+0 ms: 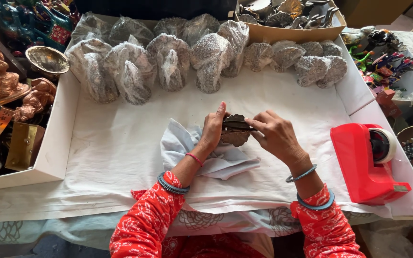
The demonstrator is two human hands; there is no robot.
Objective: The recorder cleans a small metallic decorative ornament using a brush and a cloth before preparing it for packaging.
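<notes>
The left hand [213,128] and the right hand [274,135] hold together one dark brown metal piece with a scalloped, shell-like edge [235,131], a little above the middle of the white cloth-covered table [120,148]. The left hand is closed on the left side of the piece, with the thumb straight up. The right hand has its fingers bent on the right side, the fingertips touching the top of it. The long axis of the piece goes about left to right, between the two hands. The scalloped edges point away from the person and toward the person; I cannot tell which face is up.

Under the hands lies a crumpled sheet of thin white wrapping paper [187,148], touching the left wrist. Behind, well apart, stands a row of similar pieces wrapped in clear plastic [168,57]. A red tape dispenser of plastic [366,160] stands to the right, near the right forearm. A white box with copper-coloured figurines [5,91] is at the left.
</notes>
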